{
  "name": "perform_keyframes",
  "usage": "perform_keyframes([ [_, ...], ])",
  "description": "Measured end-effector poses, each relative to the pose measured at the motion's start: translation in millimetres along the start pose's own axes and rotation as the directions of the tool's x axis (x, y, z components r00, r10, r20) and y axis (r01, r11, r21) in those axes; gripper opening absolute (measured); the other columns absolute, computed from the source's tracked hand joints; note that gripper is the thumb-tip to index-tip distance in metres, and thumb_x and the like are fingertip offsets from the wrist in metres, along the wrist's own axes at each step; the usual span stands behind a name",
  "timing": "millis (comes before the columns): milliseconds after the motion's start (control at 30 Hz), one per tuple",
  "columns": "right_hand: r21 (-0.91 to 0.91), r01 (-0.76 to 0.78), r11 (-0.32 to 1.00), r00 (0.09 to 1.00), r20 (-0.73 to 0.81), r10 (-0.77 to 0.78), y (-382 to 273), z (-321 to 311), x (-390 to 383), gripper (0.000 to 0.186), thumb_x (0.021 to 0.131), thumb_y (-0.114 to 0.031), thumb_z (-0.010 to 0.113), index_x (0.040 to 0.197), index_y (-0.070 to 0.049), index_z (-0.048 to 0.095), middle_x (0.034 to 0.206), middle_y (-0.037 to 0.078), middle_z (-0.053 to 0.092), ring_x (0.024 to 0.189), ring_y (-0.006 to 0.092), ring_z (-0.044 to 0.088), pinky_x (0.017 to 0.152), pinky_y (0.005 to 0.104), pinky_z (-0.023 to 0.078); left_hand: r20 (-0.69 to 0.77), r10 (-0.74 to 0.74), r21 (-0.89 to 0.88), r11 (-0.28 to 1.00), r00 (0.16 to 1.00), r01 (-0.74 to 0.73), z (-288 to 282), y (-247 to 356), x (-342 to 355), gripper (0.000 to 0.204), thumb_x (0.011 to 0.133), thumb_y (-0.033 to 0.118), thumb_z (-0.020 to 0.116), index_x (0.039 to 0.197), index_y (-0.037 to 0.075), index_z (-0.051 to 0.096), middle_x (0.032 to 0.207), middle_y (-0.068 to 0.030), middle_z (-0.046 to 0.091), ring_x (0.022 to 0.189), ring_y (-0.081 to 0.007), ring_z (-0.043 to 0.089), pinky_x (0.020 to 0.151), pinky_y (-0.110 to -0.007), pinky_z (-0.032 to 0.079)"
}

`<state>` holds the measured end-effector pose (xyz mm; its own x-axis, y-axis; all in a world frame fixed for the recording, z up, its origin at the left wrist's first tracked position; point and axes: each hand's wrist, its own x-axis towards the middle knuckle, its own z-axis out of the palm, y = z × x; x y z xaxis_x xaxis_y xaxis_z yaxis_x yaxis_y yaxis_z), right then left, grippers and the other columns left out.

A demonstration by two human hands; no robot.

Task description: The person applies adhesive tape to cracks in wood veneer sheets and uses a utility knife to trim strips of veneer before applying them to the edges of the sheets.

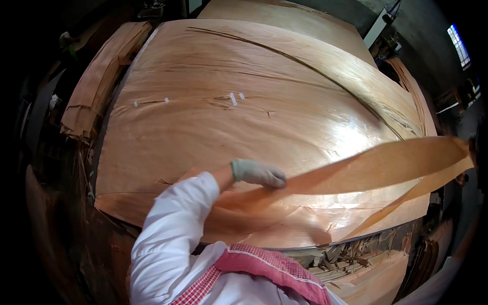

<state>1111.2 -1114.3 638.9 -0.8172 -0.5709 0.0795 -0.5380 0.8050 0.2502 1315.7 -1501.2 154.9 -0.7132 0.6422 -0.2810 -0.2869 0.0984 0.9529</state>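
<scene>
My left hand [259,173], in a pale grey-green glove, reaches across from the lower left. Its fingers are closed at the upper edge of a long, thin orange-brown veneer strip [376,166], whose left part is smeared by motion. Toward the right the strip rises and folds over at the dark rim. There my right hand [461,179] shows only in small part, closed at the folded end. Beneath lies a wide veneer sheet [203,127] with several small white tape pieces [233,98] along a split.
A long thin dark strip [325,76] lies diagonally over the sheet. Stacked veneer pieces [101,76] stand along the left side. Another large sheet [290,23] lies beyond the far edge. Broken veneer scraps [351,262] fill the space below the near right edge.
</scene>
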Motion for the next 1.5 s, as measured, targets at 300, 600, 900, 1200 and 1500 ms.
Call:
perform_keyframes([
  [300,0.403,0.144,0.904,0.982,0.059,-0.182,-30,245,135,0.026,0.084,-0.005,0.056,0.106,-0.004,0.067,0.096,0.011,0.069,0.088,0.0209,0.064,0.079,0.0331,0.05,-0.834,0.238,0.504,0.697,0.499,0.51,-170,143,-192,0.029,0.089,0.023,0.064,0.105,-0.001,0.061,0.098,-0.0113,0.066,0.093,-0.021,0.061,0.082,-0.033,0.048],
  [600,0.459,0.077,0.885,0.857,0.424,-0.294,-164,448,191,0.032,0.08,-0.014,0.06,0.112,-0.013,0.066,0.104,0.014,0.068,0.096,0.0315,0.065,0.085,0.0384,0.051,-0.936,0.223,0.263,-0.068,0.272,0.962,-245,-25,-98,0.015,0.086,0.015,0.056,0.097,0.013,0.066,0.106,-0.011,0.063,0.103,-0.0285,0.058,0.088,-0.039,0.044],
  [900,0.588,0.292,0.754,0.956,-0.154,-0.251,-194,460,219,0.02,0.09,-0.012,0.057,0.106,-0.001,0.062,0.101,0.021,0.064,0.089,0.0404,0.062,0.079,0.0428,0.05,-0.783,0.536,0.587,0.468,0.317,0.661,-157,-69,93,0.016,0.084,0.013,0.055,0.098,0.011,0.059,0.105,-0.0083,0.058,0.102,-0.0265,0.057,0.084,-0.037,0.047],
  [1200,0.681,-0.003,0.732,0.943,0.245,-0.224,-330,476,191,0.032,0.094,-0.031,0.051,0.096,0.001,0.057,0.095,0.026,0.064,0.093,0.0414,0.061,0.078,0.0461,0.049,-0.922,0.38,0.222,0.671,-0.071,0.707,-178,-80,59,0.021,0.089,0.023,0.059,0.108,0.014,0.06,0.122,-0.0074,0.059,0.118,-0.0284,0.051,0.098,-0.043,0.04],
  [1500,0.41,0.466,0.784,0.814,0.148,-0.561,-461,418,198,0.012,0.091,-0.015,0.046,0.092,-0.006,0.053,0.074,0.017,0.069,0.069,0.0332,0.069,0.059,0.0459,0.053,-0.883,0.427,0.233,0.756,-0.192,0.612,-176,-92,54,0.025,0.094,0.017,0.049,0.116,0.01,0.058,0.124,-0.0099,0.06,0.122,-0.0283,0.051,0.106,-0.042,0.037],
])
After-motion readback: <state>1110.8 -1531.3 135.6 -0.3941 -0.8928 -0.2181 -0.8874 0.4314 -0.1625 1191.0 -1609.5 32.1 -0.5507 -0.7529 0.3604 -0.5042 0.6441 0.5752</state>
